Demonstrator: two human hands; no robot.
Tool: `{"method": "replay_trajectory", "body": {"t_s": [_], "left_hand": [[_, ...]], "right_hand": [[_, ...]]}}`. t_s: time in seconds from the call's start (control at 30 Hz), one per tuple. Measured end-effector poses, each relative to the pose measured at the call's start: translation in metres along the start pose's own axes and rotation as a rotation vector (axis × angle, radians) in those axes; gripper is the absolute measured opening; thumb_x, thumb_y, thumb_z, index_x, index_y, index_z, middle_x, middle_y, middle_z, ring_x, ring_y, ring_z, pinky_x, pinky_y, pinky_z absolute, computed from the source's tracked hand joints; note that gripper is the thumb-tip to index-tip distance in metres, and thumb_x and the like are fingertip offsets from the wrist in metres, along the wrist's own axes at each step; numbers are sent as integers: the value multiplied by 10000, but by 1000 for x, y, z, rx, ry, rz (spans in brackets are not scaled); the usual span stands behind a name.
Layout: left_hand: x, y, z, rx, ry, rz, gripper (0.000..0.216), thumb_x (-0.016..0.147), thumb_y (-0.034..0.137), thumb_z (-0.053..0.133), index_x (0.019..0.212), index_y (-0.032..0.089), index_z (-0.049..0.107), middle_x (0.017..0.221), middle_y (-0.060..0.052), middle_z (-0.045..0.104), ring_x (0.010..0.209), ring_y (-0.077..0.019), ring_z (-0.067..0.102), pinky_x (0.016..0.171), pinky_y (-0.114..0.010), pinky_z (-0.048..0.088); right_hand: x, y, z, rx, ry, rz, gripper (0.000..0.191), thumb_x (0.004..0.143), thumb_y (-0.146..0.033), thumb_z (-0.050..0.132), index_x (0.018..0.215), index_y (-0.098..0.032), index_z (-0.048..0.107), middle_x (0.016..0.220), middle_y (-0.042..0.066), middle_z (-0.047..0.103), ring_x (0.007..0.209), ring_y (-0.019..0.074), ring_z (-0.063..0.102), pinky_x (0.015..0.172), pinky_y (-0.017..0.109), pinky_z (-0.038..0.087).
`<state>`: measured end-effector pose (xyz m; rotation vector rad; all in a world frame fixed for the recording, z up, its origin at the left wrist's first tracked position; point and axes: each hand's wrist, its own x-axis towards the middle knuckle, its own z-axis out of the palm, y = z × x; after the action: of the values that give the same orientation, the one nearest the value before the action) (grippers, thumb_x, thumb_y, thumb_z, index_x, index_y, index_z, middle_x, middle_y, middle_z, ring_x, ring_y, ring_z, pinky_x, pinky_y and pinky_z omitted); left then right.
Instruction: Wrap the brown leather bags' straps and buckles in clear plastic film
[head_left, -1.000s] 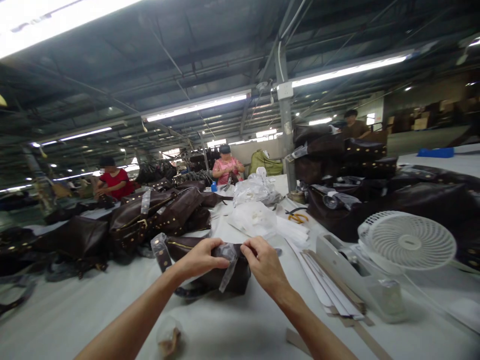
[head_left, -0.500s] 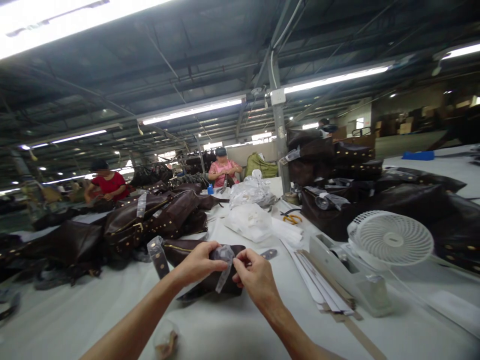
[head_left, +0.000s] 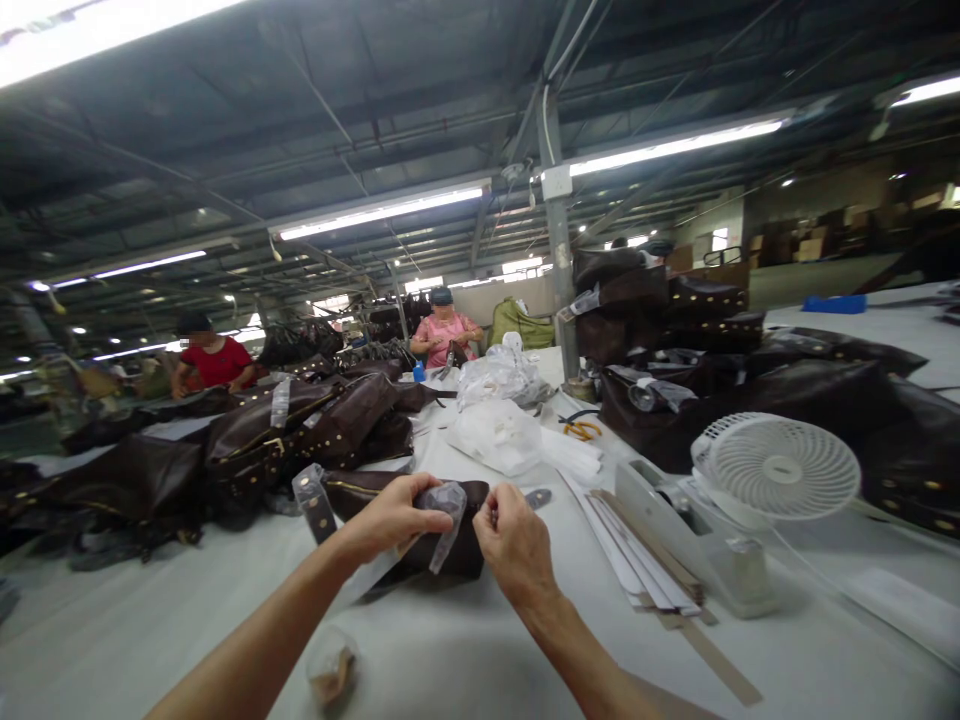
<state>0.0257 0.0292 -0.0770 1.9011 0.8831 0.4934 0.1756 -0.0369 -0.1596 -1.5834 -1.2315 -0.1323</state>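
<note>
A dark brown leather bag [head_left: 409,545] with gold studs lies on the white table [head_left: 465,650] in front of me. My left hand [head_left: 390,520] grips the top of the bag where a strip of clear plastic wrap [head_left: 444,520] hangs down. My right hand [head_left: 514,545] is closed in a pinch just right of that plastic, at the bag's top edge; what its fingers hold is too small to make out. A plastic-wrapped studded strap [head_left: 315,500] sticks up at the bag's left.
Heaps of brown bags [head_left: 300,430] lie to the left and at the right [head_left: 787,390]. A white desk fan [head_left: 780,470], a tape dispenser [head_left: 690,540], paper strips [head_left: 637,550], plastic bags [head_left: 499,435] and scissors [head_left: 581,430] stand to the right. Two people [head_left: 442,330] work at the far end.
My right hand drew back from the plastic strip toward me and curled into a pinch. My left hand stayed on the bag's top. The view shifted slightly.
</note>
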Motion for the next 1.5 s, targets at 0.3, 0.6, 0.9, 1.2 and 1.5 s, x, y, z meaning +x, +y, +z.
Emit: {"method": "replay_trajectory", "body": {"t_s": [0.3, 0.6, 0.9, 1.2, 1.5], "left_hand": [[0, -4, 7, 59, 55, 43, 413, 572, 245, 722, 953, 137, 606, 792, 6, 602, 737, -154, 527, 689, -257, 398], [-5, -2, 7, 361, 121, 150, 363, 628, 274, 694, 966, 165, 619, 810, 17, 605, 761, -165, 526, 701, -249, 406], [-9, 0, 4, 367, 78, 136, 364, 623, 273, 699, 959, 155, 623, 825, 12, 600, 770, -173, 522, 689, -253, 397], [-11, -1, 5, 425, 73, 155, 359, 643, 274, 678, 983, 171, 625, 869, 2, 634, 818, -191, 560, 743, -262, 418], [-16, 4, 3, 533, -12, 249, 351, 672, 232, 617, 1017, 195, 672, 937, -5, 680, 888, -225, 594, 832, -282, 437]], "right_hand": [[5, -6, -22, 793, -319, 468, 297, 786, -497, 523, 785, -200, 539, 475, -20, 599, 463, 154, 606, 507, 260, 515], [20, -11, -21, 770, -404, 489, 215, 682, -378, 662, 683, -182, 575, 513, -37, 596, 491, 134, 624, 467, 211, 472], [22, -9, -17, 538, -401, 238, 108, 748, -246, 551, 652, -197, 551, 491, -20, 621, 508, 143, 632, 527, 227, 452], [22, -10, -17, 652, -468, 347, 197, 784, -369, 560, 687, -199, 534, 506, -23, 601, 485, 151, 626, 461, 232, 493], [26, -13, -18, 658, -565, 387, 83, 705, -241, 615, 694, -174, 567, 512, -38, 583, 466, 119, 588, 472, 221, 488]]}}
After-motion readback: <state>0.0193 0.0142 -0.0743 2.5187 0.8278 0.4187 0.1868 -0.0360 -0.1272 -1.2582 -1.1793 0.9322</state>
